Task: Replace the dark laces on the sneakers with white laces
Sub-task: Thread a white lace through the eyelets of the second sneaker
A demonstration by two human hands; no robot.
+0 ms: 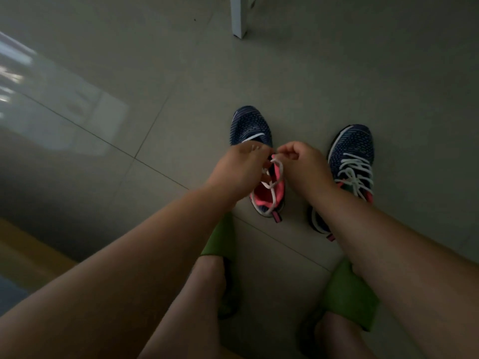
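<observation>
Two dark blue knit sneakers with pink lining stand on the tiled floor. The left sneaker point(250, 128) has a white lace point(272, 187) running loosely through it and trailing over its pink opening. My left hand point(239, 168) and my right hand point(302, 164) meet above its tongue, each pinching part of this white lace. My hands hide the eyelets. The right sneaker point(353, 149) is laced with a white lace point(355, 174) tied across its top; my right forearm covers its heel.
My two feet in green slippers point(347, 296) rest on the floor close to me, just behind the sneakers. A white furniture leg point(239, 16) stands at the far top. A wooden edge point(23, 252) shows at the lower left.
</observation>
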